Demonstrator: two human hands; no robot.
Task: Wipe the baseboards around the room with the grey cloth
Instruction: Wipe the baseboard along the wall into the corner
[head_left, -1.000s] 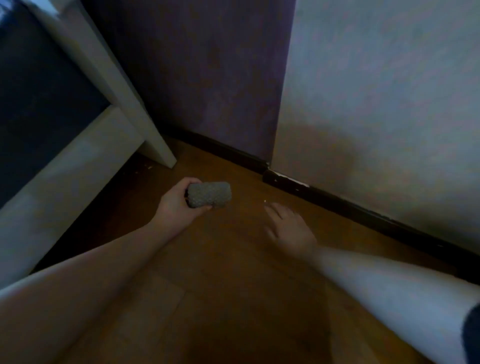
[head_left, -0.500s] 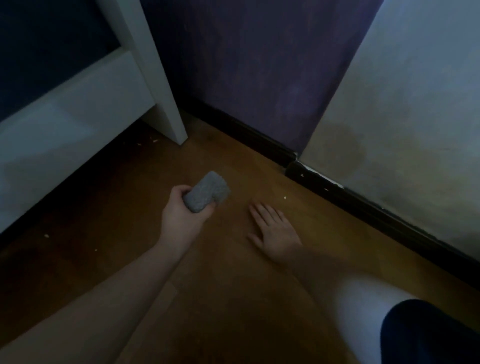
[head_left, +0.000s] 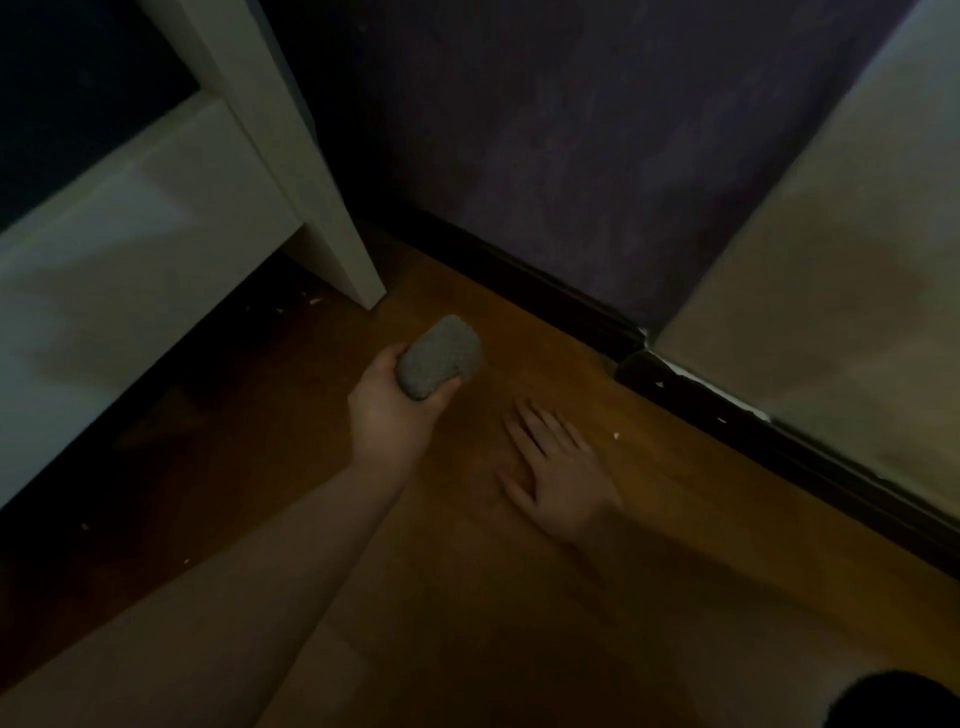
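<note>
Within left grip (head_left: 395, 410), grey cloth (head_left: 439, 356)

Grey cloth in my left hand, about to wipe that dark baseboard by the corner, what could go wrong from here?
1. The baseboard has a cracked joint with white chips at the corner; the grey cloth could snag there.
2. The white furniture leg stands close to the wall, so the left hand may bump it while reaching behind.
3. Crumbs lie on the floor near the right hand; the cloth could smear them onto the board.
</note>
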